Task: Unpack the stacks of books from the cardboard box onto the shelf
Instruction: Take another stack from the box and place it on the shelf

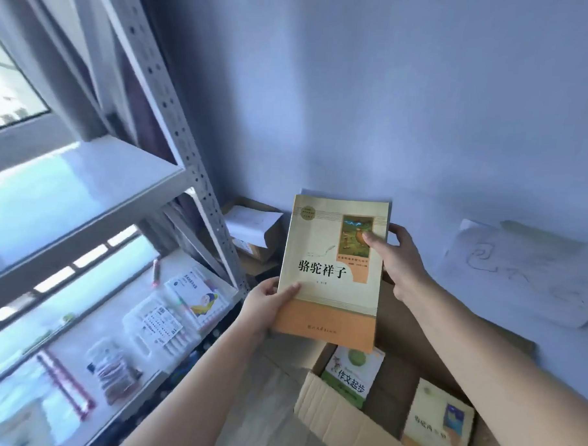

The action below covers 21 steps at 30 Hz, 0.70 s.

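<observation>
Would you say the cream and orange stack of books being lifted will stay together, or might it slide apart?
The stack of books is probably heavy, since the left hand and right hand both hold it. The covers look glossy, so copies may slip. Its edges look flush, suggesting it stays fairly stiff.

Your held book (334,268) hides the fingers behind it and part of the box (337,423); shelf (86,166) packets blur, cut off left.
</observation>
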Each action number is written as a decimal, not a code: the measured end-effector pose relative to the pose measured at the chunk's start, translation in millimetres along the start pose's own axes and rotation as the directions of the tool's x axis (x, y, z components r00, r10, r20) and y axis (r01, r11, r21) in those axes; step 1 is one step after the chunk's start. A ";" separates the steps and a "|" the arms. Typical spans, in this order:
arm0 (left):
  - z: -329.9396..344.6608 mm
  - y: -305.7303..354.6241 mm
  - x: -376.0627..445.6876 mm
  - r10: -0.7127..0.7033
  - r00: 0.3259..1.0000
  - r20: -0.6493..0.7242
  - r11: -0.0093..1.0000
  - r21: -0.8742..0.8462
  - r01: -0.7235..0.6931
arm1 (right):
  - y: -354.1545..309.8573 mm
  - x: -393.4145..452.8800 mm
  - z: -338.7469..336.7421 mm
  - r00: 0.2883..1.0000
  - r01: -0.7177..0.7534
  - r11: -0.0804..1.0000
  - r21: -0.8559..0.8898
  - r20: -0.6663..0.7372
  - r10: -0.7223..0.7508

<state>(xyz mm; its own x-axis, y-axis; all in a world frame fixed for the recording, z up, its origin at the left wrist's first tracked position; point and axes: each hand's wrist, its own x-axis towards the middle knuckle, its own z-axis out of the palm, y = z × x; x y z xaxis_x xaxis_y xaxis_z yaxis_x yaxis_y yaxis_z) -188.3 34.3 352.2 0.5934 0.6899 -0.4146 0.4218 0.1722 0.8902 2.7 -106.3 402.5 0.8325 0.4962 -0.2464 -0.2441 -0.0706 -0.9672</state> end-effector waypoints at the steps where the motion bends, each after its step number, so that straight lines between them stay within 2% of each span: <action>1: -10.6 3.6 -10.1 0.005 0.999 -0.038 1.000 -0.014 -0.006 | -6.1 -4.4 10.8 0.999 0.008 1.000 0.002 0.041 -0.008; 5: -70.1 8.5 -57.4 0.012 0.971 -0.240 0.999 -0.048 -0.024 | -30.4 -30.3 72.2 0.968 0.028 1.000 0.001 0.251 -0.027; 9: -125.3 -4.2 -99.6 -0.028 0.928 -0.371 0.990 -0.142 -0.027 | -43.8 -62.5 133.7 0.915 0.069 0.997 -0.018 0.399 -0.056; 14: -185.0 -20.8 -156.5 -0.059 0.877 -0.476 0.970 -0.234 -0.061 | -51.4 -110.9 204.5 0.841 0.075 0.996 -0.054 0.540 -0.034; 21: -281.6 -39.6 -227.8 -0.052 0.817 -0.574 0.966 -0.236 -0.103 | -56.2 -180.7 309.3 0.725 0.109 0.992 -0.070 0.688 -0.031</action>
<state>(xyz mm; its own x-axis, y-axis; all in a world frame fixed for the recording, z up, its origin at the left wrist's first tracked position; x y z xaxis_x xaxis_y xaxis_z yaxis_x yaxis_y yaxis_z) -533.2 68.4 464.6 0.0694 0.9583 -0.2772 0.1845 0.2608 0.9476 -287.8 75.6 520.6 0.2693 0.9572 -0.1059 -0.1166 -0.0767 -0.9902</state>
